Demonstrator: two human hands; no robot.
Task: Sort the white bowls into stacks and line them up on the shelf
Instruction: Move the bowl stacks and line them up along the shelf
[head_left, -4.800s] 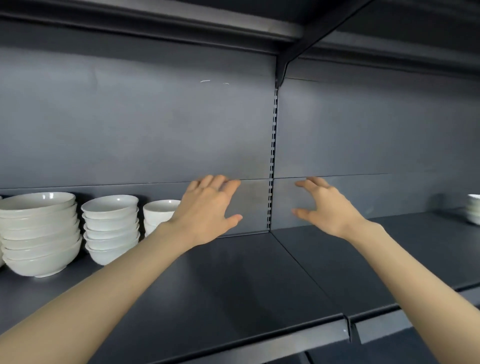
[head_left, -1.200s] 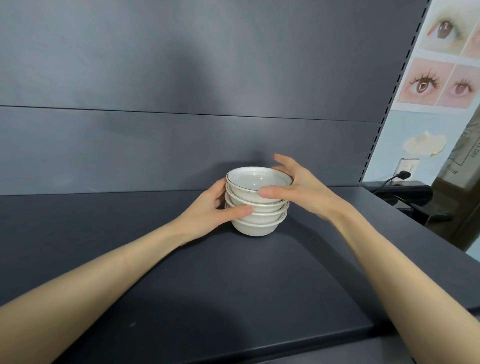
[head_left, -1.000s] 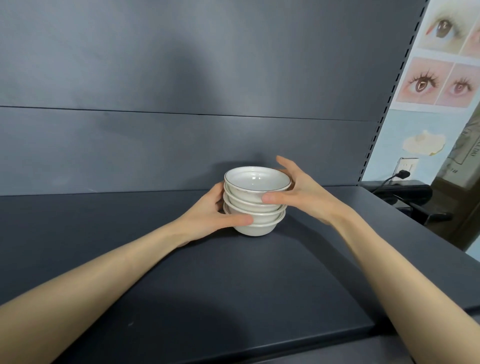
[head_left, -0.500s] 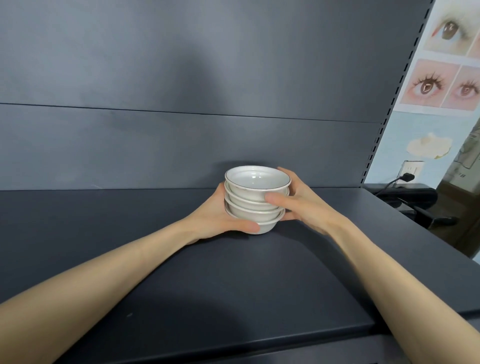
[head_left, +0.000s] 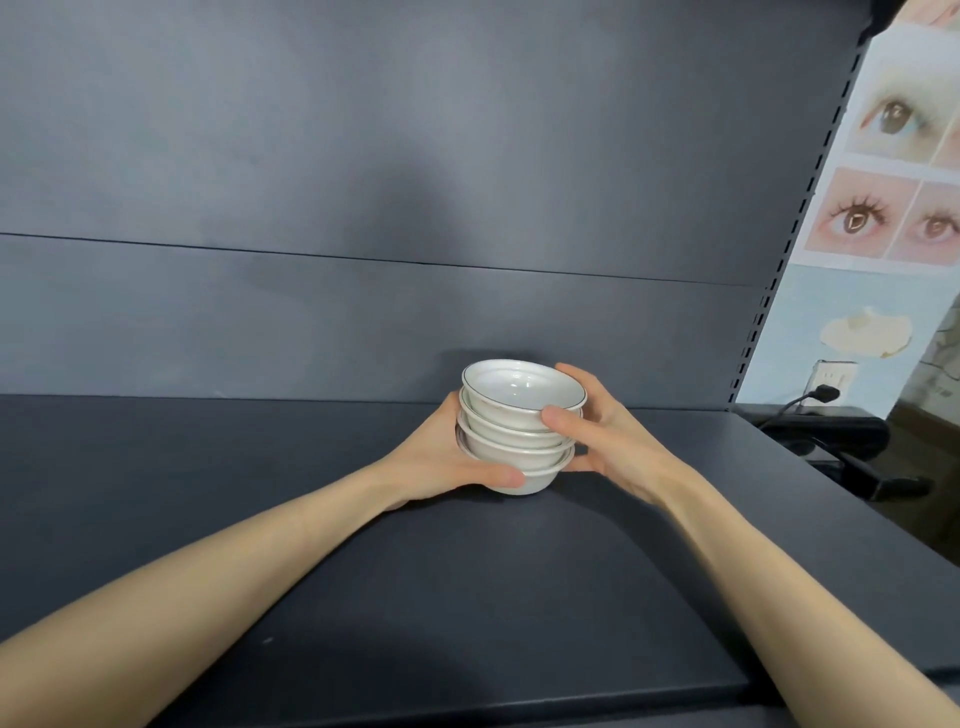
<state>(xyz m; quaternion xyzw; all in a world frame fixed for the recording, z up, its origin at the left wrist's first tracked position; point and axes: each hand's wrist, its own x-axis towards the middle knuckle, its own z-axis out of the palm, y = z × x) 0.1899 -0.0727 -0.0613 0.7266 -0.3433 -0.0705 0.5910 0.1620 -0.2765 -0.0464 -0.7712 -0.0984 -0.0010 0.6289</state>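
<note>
Bowls stood nested in one white stack (head_left: 519, 431) toward the back of the dark shelf (head_left: 467, 597), close to the grey back panel (head_left: 415, 208) and a little right of the middle of our view. Our left hand (head_left: 441, 457) cupped the stack low on its left side. Our right hand (head_left: 613, 447) gripped it higher on the right, so both hands were closed round the one stack and neither was free.

We judged the step to be moving this stack to its place in the line. To do it well, we thought, the left hand should bear the weight under the bottom bowl (head_left: 530, 480) while the right one only steadied the top bowl (head_left: 522, 387). The bowls sat slightly off-centre on each other, so the stack wanted holding upright. It also wanted setting down flat, without knocking the glazed rims.

Much was out of sight. The shelf ran past the left edge of the view, and no other stacks showed, so we could not judge where the line stood. We could not tell whether the bottom bowl rested on the shelf or hung just clear of it. Our fingers were hidden behind the stack; only the left thumb (head_left: 498, 475) and right thumb (head_left: 563, 417) showed on the near side. We counted four rims, though a fifth bowl could have been hidden between them.
</note>
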